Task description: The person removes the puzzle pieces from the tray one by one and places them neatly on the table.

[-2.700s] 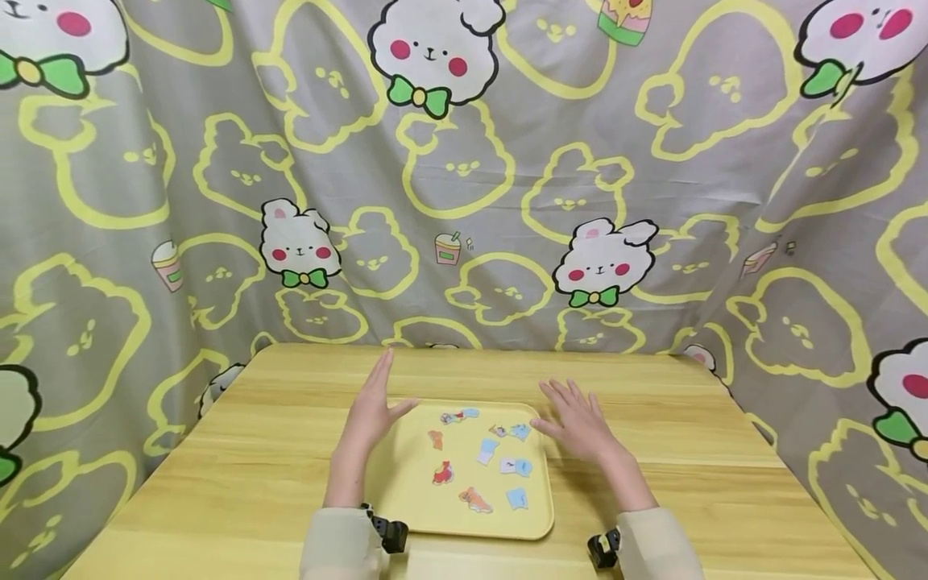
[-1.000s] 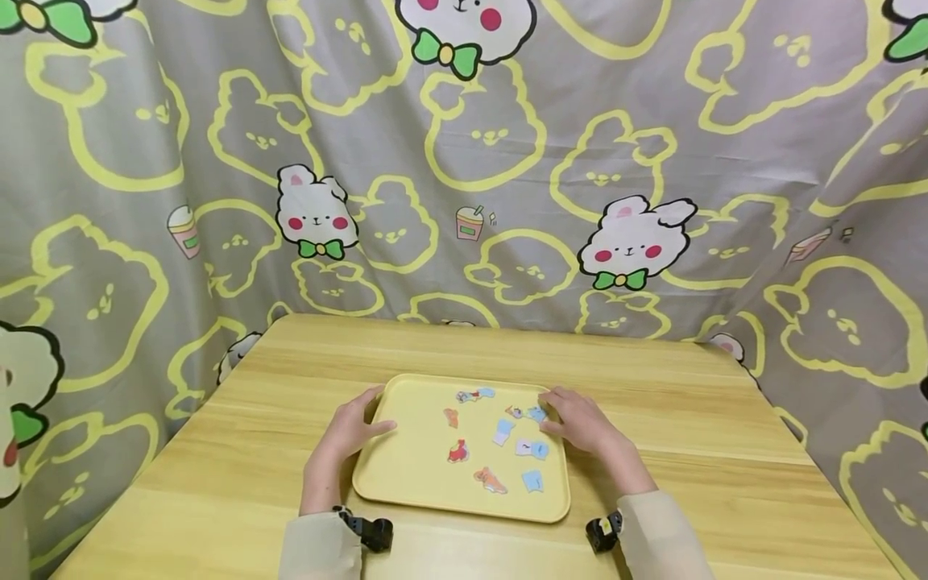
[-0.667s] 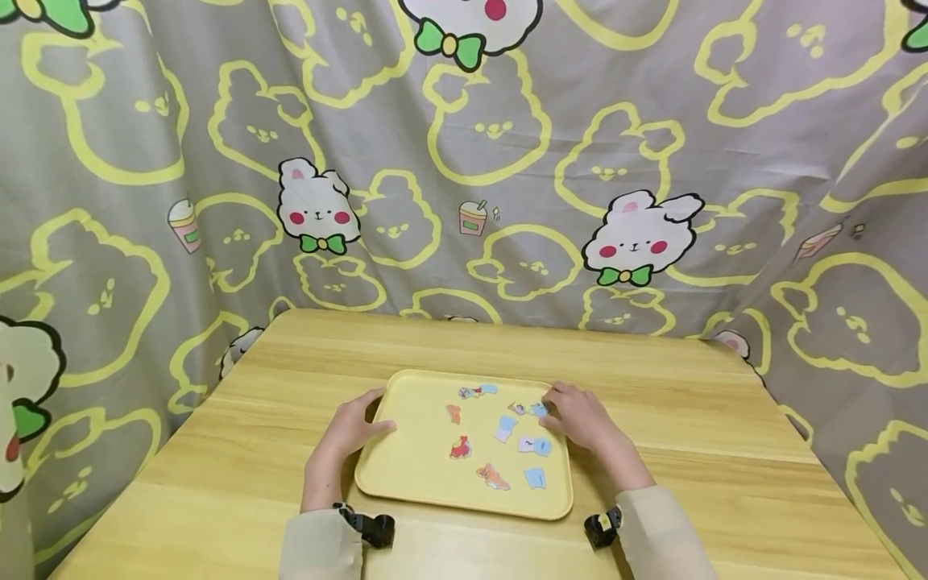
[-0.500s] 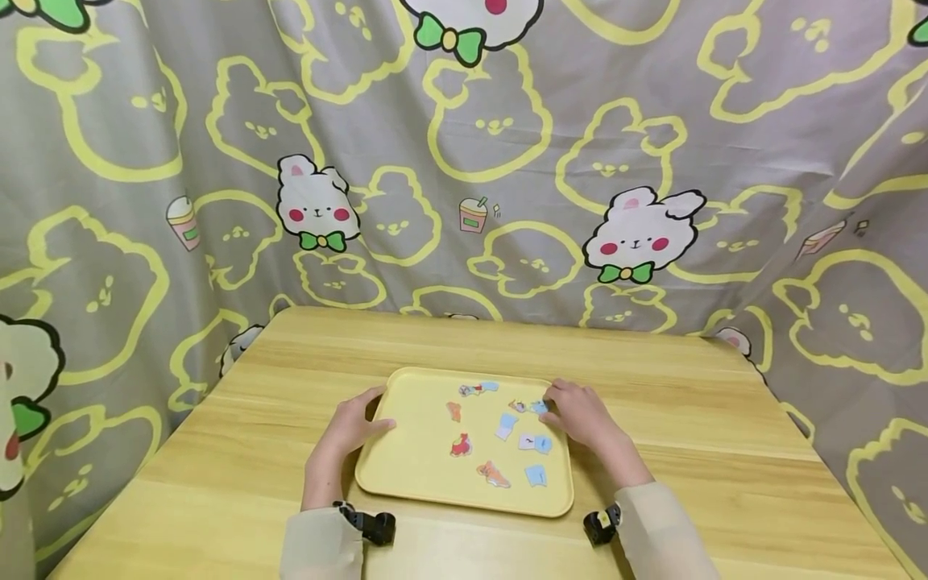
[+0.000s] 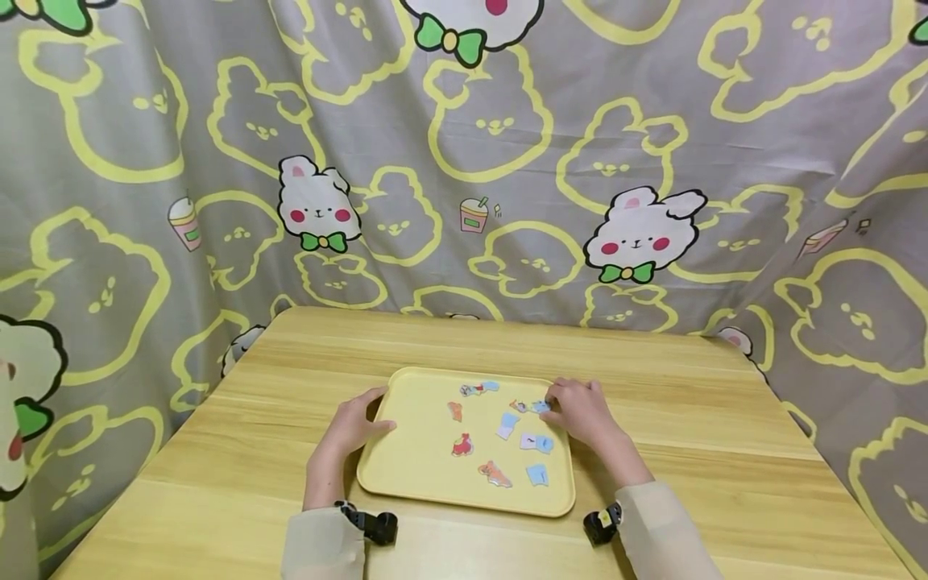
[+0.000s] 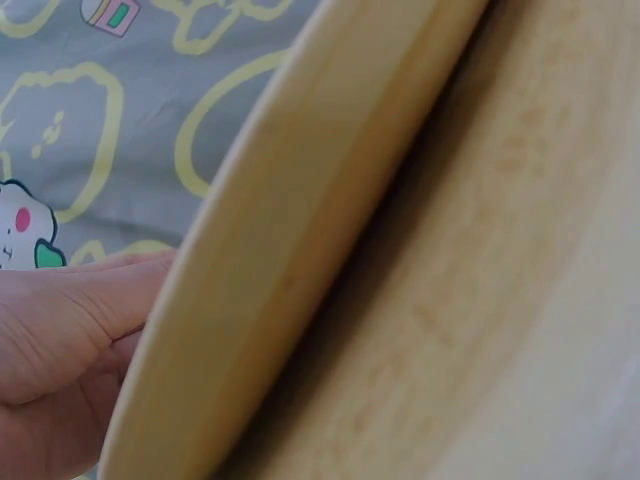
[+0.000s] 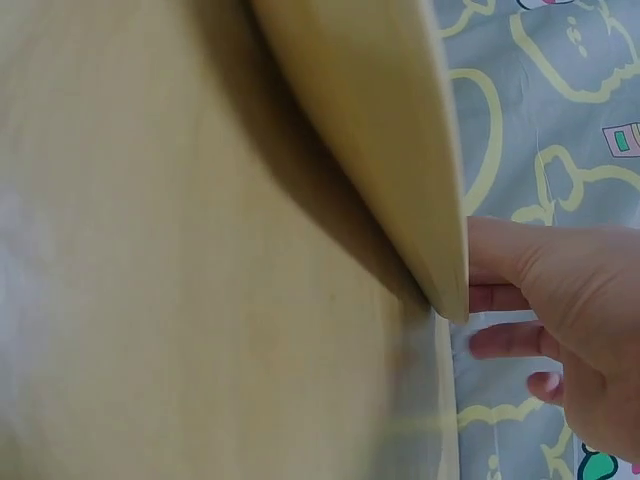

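My left hand [image 5: 351, 423] holds the left rim of the pale yellow tray [image 5: 406, 459], thumb over the edge and fingers along its outside. In the left wrist view the tray wall [image 6: 240, 280] hides the fingertips. At the tray's back right, my right hand [image 5: 583, 411] has thumb and forefinger close together on a small light-blue puzzle piece [image 5: 540, 407]. The right wrist view shows these two reaching behind the tray rim [image 7: 455, 200], the other fingers curled outside. Red [image 5: 461, 445], orange [image 5: 495, 474] and blue-and-white [image 5: 536, 443] pieces lie apart in the tray.
The wooden table [image 5: 239, 459] extends around the tray on all sides. A grey curtain [image 5: 406, 121] with yellow outlines and white rabbit heads hangs behind and beside it. Small black cameras [image 5: 380, 528] are strapped to both wrists.
Both hands have come down from above the table to the tray's sides. The right thumb and forefinger have drawn together at the blue piece. My left hand stays at the rim; the view has tilted down.
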A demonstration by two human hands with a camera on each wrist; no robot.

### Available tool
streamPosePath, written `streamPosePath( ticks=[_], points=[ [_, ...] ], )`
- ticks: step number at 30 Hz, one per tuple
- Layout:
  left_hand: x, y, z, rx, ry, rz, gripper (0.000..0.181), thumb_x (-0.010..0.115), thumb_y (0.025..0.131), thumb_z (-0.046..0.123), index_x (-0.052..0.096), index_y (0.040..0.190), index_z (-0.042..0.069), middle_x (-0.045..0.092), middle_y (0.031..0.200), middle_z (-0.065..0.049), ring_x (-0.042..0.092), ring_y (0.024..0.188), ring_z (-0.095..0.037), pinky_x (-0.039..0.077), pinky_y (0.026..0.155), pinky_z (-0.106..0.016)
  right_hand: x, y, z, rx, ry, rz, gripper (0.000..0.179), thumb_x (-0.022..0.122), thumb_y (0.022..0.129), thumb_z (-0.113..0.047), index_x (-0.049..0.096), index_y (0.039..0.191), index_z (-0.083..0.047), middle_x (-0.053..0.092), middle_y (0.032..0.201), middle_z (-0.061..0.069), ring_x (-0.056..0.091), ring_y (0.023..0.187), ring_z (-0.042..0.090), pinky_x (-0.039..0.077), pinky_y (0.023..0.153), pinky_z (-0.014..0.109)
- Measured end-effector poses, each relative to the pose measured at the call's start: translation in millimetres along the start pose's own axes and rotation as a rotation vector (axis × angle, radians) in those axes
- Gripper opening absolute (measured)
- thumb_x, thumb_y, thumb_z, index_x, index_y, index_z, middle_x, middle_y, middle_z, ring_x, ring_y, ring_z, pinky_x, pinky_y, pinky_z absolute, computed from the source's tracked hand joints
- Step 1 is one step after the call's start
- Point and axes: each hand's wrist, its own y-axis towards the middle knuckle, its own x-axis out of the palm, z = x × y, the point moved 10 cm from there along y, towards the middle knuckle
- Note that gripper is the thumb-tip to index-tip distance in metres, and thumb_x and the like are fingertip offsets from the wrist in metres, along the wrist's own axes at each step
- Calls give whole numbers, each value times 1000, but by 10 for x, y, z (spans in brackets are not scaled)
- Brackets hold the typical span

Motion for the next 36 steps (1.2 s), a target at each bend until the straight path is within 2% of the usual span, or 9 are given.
streamPosePath(
  ticks=[4,9,14,20,22,25,28,32,36],
  points=[
    [-1,2,-13,-5,-17,5,69,73,88,20,43,147,6,43,149,-26,36,139,-49,33,114,-61,-15,-3,6,-3,39,24,23,83,76,-29,74,89,-11,69,87,-1,62,83,20,36,70,33],
    [11,8,-37,1,-31,11,67,73,88,19,44,147,6,43,149,-26,36,140,-48,32,115,-61,-1,-21,40,7,116,37,23,84,74,-26,74,89,-11,71,88,0,61,85,20,35,71,31],
    [24,10,-75,9,-35,15,68,74,87,19,44,147,7,44,149,-26,36,139,-49,32,115,-62,44,-34,102,43,213,29,24,84,73,-25,74,89,-10,71,87,-1,59,82,16,33,75,32],
    [24,10,-98,19,-51,27,68,74,87,20,45,146,7,45,148,-25,38,139,-48,33,114,-62,66,-25,155,75,351,27,23,82,76,-22,74,92,-9,71,88,1,60,85,17,38,86,42],
    [19,18,-105,24,-58,35,67,75,86,19,46,146,7,46,148,-25,38,139,-47,33,114,-61,71,-18,171,80,407,30,21,81,78,-21,74,93,-8,71,88,1,59,83,17,39,87,40],
    [11,30,-119,31,-69,50,67,76,85,18,47,145,7,47,147,-24,39,139,-46,33,115,-60,90,-16,199,97,493,21,20,80,80,-19,74,95,-7,69,88,2,53,75,14,43,76,29],
    [5,41,-117,47,-62,65,66,77,84,19,49,143,7,49,146,-24,41,137,-47,33,115,-60,100,-24,211,99,558,14,21,78,82,-18,74,98,-5,67,87,3,45,67,10,38,58,20],
    [9,44,-127,42,-76,67,66,77,84,19,50,143,8,49,146,-24,40,138,-46,32,116,-60,81,-39,210,98,613,22,21,76,83,-16,74,100,-5,66,86,3,43,64,9,37,55,19],
    [11,37,-141,34,-88,63,66,77,84,18,49,143,8,47,147,-23,39,139,-46,31,117,-59,79,-53,214,117,682,24,19,76,83,-15,74,100,-7,66,88,4,46,70,10,38,56,19]
  ],
)
